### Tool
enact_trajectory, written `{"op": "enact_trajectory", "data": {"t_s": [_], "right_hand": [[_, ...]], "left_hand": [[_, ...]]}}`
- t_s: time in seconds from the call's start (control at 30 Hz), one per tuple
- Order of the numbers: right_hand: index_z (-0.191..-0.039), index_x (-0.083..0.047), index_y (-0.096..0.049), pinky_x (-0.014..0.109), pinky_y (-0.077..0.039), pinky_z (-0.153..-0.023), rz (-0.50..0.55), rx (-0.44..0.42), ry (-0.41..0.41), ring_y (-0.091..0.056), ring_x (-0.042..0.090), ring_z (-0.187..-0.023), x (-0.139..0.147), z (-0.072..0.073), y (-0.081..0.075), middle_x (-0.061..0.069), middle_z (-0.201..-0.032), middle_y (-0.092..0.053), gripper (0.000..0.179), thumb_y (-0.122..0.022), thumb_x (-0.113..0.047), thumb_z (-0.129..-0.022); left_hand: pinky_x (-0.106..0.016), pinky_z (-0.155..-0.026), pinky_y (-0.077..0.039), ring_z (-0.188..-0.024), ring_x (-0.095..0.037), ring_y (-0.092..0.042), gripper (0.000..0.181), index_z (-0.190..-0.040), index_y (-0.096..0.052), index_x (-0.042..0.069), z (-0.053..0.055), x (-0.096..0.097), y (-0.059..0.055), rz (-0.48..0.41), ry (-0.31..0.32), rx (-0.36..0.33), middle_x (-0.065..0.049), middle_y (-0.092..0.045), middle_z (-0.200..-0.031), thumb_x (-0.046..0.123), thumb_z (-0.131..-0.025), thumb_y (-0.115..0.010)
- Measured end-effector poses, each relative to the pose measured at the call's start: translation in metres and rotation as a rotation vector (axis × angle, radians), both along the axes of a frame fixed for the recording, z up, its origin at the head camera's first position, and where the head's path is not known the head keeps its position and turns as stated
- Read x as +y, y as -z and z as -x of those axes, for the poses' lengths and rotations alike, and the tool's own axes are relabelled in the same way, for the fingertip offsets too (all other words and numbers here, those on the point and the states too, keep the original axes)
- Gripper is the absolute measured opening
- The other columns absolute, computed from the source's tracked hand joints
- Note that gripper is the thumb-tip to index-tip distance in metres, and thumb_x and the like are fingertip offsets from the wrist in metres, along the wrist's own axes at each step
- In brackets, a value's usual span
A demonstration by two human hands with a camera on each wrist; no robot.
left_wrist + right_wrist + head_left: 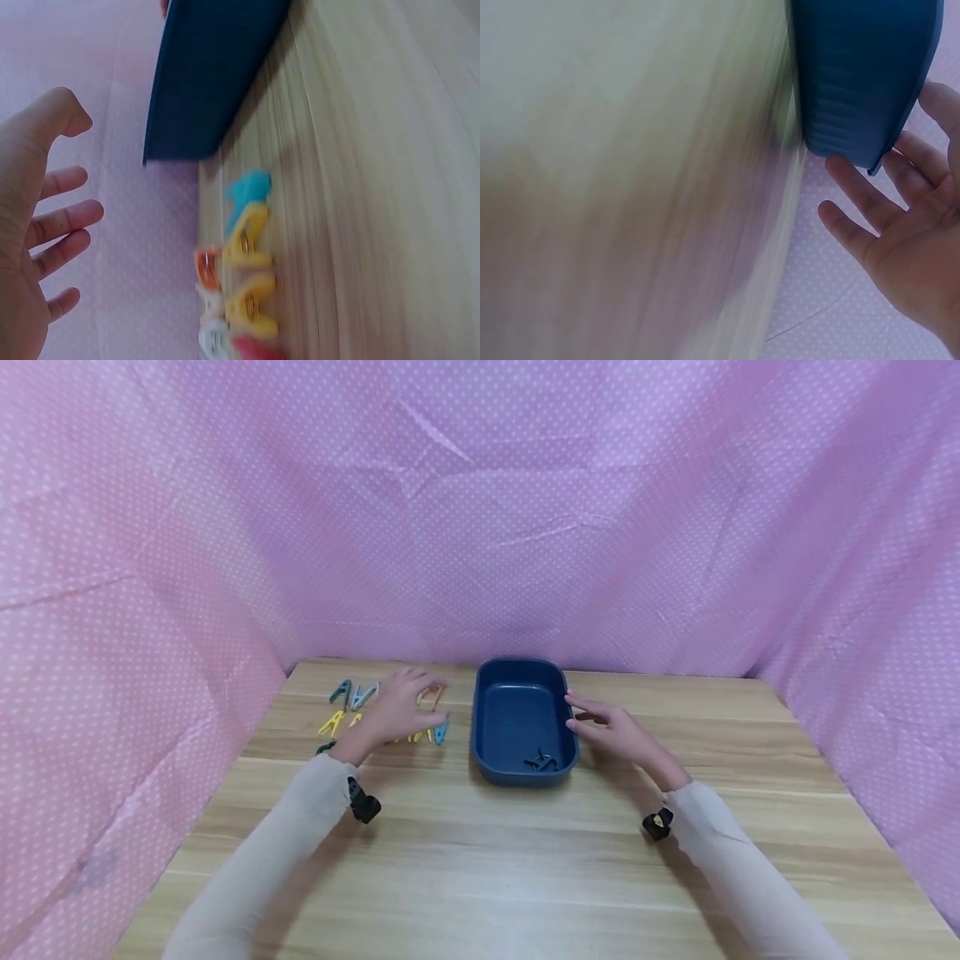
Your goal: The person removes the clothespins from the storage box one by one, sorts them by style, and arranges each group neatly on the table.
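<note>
My left hand hovers over a group of small plastic clothespins, fingers spread and nothing between them. Near its thumb lie a blue clothespin and an orange one. In the left wrist view, yellow clothespins stand in a row below the hand, beside a red one. Part of the group is hidden under the hand. My right hand touches the right side of a dark blue rectangular bin, fingertips at its rim. Inside the bin's near right corner rest a few dark clothespins.
At the far left lie a dark grey-green clothespin, a pale blue one and a yellow one. The wooden table meets a pink dotted curtain along its back and sides.
</note>
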State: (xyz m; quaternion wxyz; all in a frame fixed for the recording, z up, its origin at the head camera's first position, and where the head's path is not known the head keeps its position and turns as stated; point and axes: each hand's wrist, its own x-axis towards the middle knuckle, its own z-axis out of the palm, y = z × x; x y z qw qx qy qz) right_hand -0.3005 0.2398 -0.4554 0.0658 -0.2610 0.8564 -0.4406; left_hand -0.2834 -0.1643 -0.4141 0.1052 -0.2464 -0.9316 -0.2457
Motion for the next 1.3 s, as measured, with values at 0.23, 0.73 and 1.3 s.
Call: {"op": "enact_trajectory", "data": {"t_s": [0.23, 0.73, 1.3], "right_hand": [[-0.15, -0.004, -0.048, 0.062, -0.035, -0.114, 0.007, -0.009, -0.006, -0.061, 0.041, -0.127, -0.001, 0.001, -0.001, 0.016, -0.161, -0.038, 0.053, -0.062, -0.021, -0.102], [-0.15, -0.003, -0.048, 0.061, -0.038, -0.112, 0.026, -0.011, -0.001, -0.061, 0.04, -0.128, -0.002, 0.0, 0.001, 0.015, -0.161, -0.038, 0.054, -0.063, -0.022, -0.102], [-0.15, -0.004, -0.048, 0.062, -0.037, -0.113, 0.02, -0.029, -0.006, -0.063, 0.039, -0.126, 0.001, 0.002, 0.001, 0.014, -0.162, -0.036, 0.053, -0.062, -0.023, -0.102]], "left_hand": [[-0.054, -0.104, -0.04, -0.116, -0.027, -0.055, 0.042, -0.124, -0.069, 0.016, 0.006, 0.036, 0.005, 0.011, 0.051, -0.016, -0.007, -0.069, -0.115, 0.036, -0.088, -0.075], [-0.047, -0.103, -0.044, -0.114, -0.023, -0.053, 0.04, -0.124, -0.068, 0.018, -0.002, 0.104, 0.007, 0.035, 0.229, -0.07, -0.007, -0.069, -0.12, 0.035, -0.089, -0.076], [-0.05, -0.106, -0.041, -0.12, -0.021, -0.05, 0.042, -0.132, -0.067, 0.025, 0.0, 0.134, 0.039, 0.172, 0.314, -0.137, 0.002, -0.063, -0.134, 0.036, -0.093, -0.072]]}}
